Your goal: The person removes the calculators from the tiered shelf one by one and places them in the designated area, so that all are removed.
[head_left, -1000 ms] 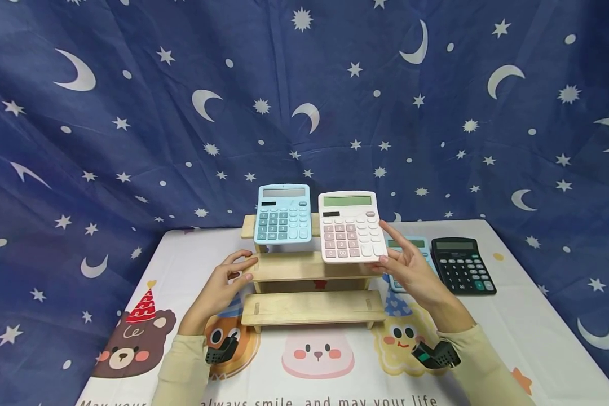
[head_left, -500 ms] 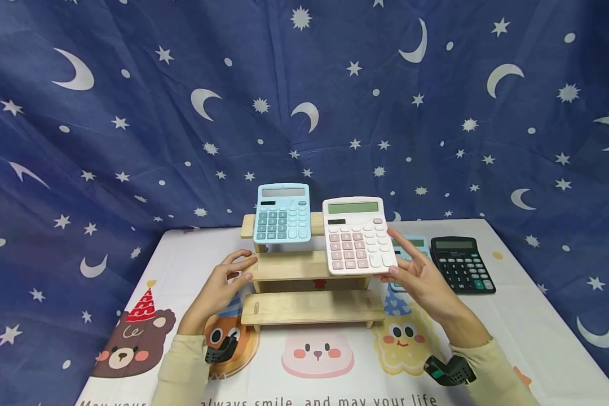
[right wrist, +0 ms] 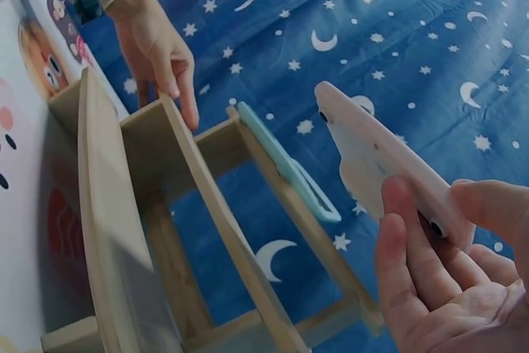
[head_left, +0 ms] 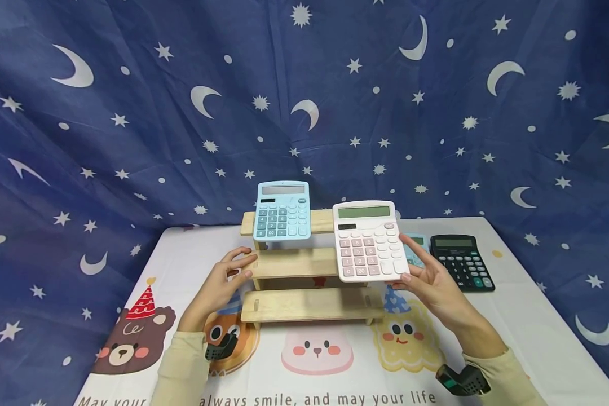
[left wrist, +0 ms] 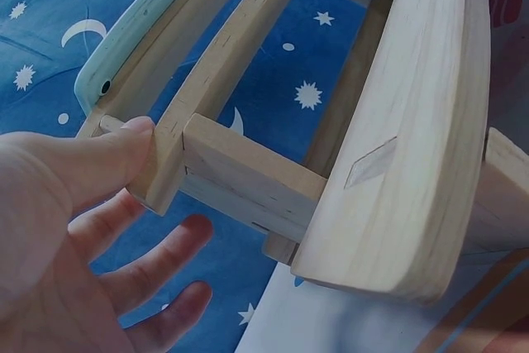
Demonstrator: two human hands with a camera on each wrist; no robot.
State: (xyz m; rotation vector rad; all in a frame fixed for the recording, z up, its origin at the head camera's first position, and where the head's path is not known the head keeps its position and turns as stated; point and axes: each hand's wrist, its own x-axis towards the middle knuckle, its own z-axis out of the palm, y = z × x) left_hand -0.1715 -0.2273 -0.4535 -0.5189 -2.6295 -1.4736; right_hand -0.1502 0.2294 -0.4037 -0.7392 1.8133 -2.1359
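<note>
A pink and white calculator [head_left: 367, 242] is held by its lower right corner in my right hand [head_left: 436, 285], thumb on one side and fingers on the other. In the right wrist view the calculator [right wrist: 388, 155] is seen edge-on, apart from the wooden tiered rack [right wrist: 124, 229]. My left hand [head_left: 222, 285] pinches the left end of the rack's middle shelf [head_left: 294, 263]; in the left wrist view the thumb [left wrist: 116, 150] lies on that shelf's end, other fingers spread below. On the top shelf, toward its left end, leans a light blue calculator [head_left: 282, 211].
Behind my right hand, a second light blue calculator [head_left: 417, 248] lies partly hidden on the table. Beside it lies a black calculator [head_left: 464, 262]. A cartoon-printed white cloth [head_left: 543, 338] covers the table, and a starry blue curtain [head_left: 182, 113] hangs behind.
My right hand has drawn the pink and white calculator right and down, away from the blue one on the top shelf. The left hand keeps its place on the rack.
</note>
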